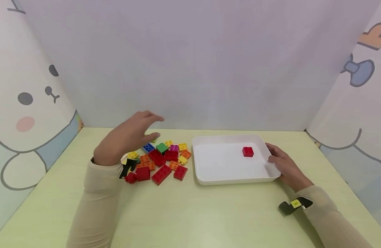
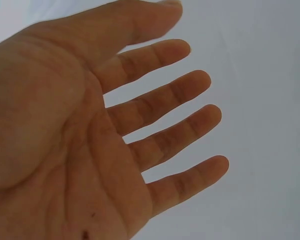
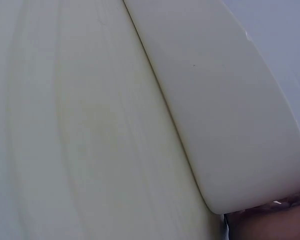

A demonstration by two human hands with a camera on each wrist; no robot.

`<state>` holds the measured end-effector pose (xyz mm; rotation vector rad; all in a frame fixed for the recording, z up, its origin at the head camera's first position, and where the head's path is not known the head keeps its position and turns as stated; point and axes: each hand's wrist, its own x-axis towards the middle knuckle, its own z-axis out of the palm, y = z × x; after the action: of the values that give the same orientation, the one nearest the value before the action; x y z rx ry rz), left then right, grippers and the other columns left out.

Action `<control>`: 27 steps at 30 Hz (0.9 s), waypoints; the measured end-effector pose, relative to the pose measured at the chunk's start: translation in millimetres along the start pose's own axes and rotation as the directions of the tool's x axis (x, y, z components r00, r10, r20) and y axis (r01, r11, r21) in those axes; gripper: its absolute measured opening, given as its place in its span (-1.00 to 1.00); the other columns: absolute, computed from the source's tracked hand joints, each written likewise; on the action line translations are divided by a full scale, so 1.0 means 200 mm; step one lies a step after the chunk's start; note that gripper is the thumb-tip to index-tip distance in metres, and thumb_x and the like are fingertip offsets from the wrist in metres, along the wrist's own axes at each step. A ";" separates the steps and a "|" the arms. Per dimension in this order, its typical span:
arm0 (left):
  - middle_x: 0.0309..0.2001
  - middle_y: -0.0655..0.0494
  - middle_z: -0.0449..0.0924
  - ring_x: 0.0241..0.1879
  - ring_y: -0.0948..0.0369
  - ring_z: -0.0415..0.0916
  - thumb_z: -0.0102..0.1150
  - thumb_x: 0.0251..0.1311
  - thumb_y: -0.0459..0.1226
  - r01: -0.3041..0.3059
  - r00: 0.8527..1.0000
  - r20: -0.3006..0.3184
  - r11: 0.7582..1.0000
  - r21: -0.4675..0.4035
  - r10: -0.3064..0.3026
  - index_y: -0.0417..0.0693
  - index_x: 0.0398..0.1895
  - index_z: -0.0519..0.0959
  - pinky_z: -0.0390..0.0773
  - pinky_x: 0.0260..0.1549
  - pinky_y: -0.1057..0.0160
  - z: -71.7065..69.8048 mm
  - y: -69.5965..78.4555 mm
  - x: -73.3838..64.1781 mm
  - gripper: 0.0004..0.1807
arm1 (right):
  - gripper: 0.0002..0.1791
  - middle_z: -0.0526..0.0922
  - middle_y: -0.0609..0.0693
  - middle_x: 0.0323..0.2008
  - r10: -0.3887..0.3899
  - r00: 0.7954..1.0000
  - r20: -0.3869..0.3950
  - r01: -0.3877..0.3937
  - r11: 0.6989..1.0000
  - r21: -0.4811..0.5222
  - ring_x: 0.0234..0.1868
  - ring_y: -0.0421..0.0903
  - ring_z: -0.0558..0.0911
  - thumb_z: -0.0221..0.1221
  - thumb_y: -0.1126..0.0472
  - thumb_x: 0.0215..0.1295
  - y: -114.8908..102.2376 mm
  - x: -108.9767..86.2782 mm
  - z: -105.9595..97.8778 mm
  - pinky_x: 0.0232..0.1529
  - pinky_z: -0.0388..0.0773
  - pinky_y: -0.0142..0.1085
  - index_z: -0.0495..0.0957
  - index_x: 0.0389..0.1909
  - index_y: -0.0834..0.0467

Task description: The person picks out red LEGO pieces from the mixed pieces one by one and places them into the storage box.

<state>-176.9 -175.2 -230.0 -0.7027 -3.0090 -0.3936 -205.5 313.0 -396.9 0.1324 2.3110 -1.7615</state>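
My left hand [image 1: 126,139] is raised over the left side of a pile of toy building bricks, thumb and fingers spread apart. Its bare palm [image 2: 65,140] fills much of the left wrist view, fingers extended and holding nothing. At the right end of a white tray [image 1: 221,165], my right hand [image 1: 287,168] grips the rim, its thumb over the edge. One red brick [image 1: 247,152] lies inside the tray towards the right. The tray's outer wall [image 3: 215,100] fills the right wrist view, where only part of the hand shows at the corner.
Several loose bricks lie left of the tray, among them a long red brick [image 1: 161,174], a green brick [image 1: 162,148] and a blue brick [image 1: 148,147]. My left forearm hides part of the pile. A pale wall [image 1: 196,69] stands behind the table [image 1: 193,217].
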 end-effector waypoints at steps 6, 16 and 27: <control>0.34 -0.13 0.38 0.30 -0.09 0.33 0.30 0.36 -0.19 0.014 1.000 0.018 1.000 0.014 -0.014 -0.07 0.42 0.41 0.49 0.18 -0.13 0.02 -0.05 -0.04 -0.41 | -0.22 -0.20 0.19 0.61 0.002 1.000 0.005 -0.002 1.000 0.004 0.45 0.24 0.07 -0.21 0.40 0.45 -0.01 0.00 0.01 0.22 0.39 -0.12 -0.20 0.64 0.09; 0.24 -0.14 0.48 0.16 -0.08 0.49 0.34 0.32 -0.17 0.020 0.996 0.085 0.995 0.096 -0.028 -0.05 0.35 0.48 0.60 0.05 -0.08 0.12 -0.11 -0.09 -0.45 | -0.21 -0.22 0.21 0.61 0.004 1.000 -0.007 -0.004 1.000 0.021 0.42 0.27 0.11 -0.21 0.43 0.43 0.01 -0.01 -0.01 -0.12 0.52 -0.44 -0.19 0.64 0.10; -0.10 -0.01 0.62 -0.21 0.08 0.57 0.46 0.16 -0.10 0.041 0.997 0.059 0.971 0.235 -0.057 -0.06 0.07 0.64 0.65 -0.34 0.12 0.21 -0.20 -0.23 -0.55 | -0.21 -0.19 0.23 0.60 -0.015 1.000 0.012 0.015 1.000 -0.003 0.42 0.26 0.12 -0.20 0.41 0.45 0.01 0.00 0.00 -0.10 0.51 -0.43 -0.21 0.64 0.09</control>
<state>-151.5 -219.7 -283.4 -0.6340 -3.0668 -0.0155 -205.5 314.3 -399.3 0.1034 2.3116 -1.7613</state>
